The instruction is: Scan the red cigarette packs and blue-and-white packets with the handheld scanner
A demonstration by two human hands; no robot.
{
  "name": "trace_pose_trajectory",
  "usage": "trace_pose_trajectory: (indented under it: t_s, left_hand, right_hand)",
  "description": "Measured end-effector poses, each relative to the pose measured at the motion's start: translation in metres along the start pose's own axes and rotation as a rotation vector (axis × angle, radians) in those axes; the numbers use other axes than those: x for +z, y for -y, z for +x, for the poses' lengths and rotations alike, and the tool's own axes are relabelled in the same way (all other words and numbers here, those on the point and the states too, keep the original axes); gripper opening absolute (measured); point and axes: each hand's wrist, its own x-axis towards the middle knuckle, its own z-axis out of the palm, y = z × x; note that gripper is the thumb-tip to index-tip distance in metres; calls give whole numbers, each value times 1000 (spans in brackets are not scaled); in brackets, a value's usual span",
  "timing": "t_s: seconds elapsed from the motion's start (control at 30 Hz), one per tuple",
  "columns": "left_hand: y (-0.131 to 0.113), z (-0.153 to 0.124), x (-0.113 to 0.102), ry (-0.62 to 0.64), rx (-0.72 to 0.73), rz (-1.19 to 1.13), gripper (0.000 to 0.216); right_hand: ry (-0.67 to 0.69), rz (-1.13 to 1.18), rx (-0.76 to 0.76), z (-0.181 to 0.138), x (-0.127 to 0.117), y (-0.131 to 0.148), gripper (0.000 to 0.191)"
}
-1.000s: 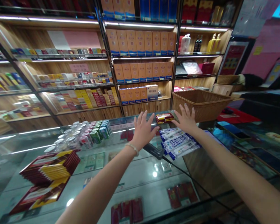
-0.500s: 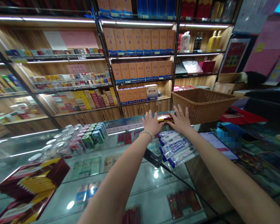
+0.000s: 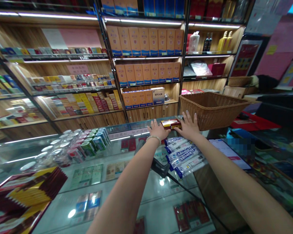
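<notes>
Shop interior: wall shelving (image 3: pixel 171 89) fills the background, loaded with orange boxes, bottles and small cartons. Before it, a glass-topped counter (image 3: pixel 151 201), more goods visible under the glass. On its right side, a wicker basket (image 3: pixel 212 117). Near left, a pile of maroon-and-yellow packs (image 3: pixel 39 188); beyond it, clear jars (image 3: pixel 56 151) and small cans (image 3: pixel 95 144) in close rows. Right of centre, blue-and-white packets (image 3: pixel 183 154) in an overlapping fan, with a dark corded device (image 3: pixel 161 167) just beside them, partly behind the left forearm. Left hand (image 3: pixel 159 130) and right hand (image 3: pixel 189 126) set apart at the far edge, fingers extended, neither curled round anything. Smallest: red-and-gold packs (image 3: pixel 170 123), low on the counter between the hands, one at each end; firm contact cannot be told. Progress, my judgement: packets laid out and fanned, rows of jars and cans in order; red-and-gold packs look level, hands not yet clear of them.
</notes>
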Motion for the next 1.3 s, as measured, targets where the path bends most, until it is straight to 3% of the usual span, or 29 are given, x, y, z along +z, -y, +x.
trace_pose_trajectory:
  t_s: [0.4,0.87,1.07,1.3]
  left_hand:
    - [0,0,1,40,8,-8,85]
    - [4,-13,-10,-15,17,-11,72]
    - [5,-24,-26,-95,39,-28,57]
    - [14,-42,-63,-248,72,-19,50]
  right_hand:
    - [39,53,36,2,0,0,62]
    - [-120,22,-63,-3,-12,3,32]
    - [-201,51,-89,-7,-27,5,27]
    - [-359,100,-101,-5,-56,11,31]
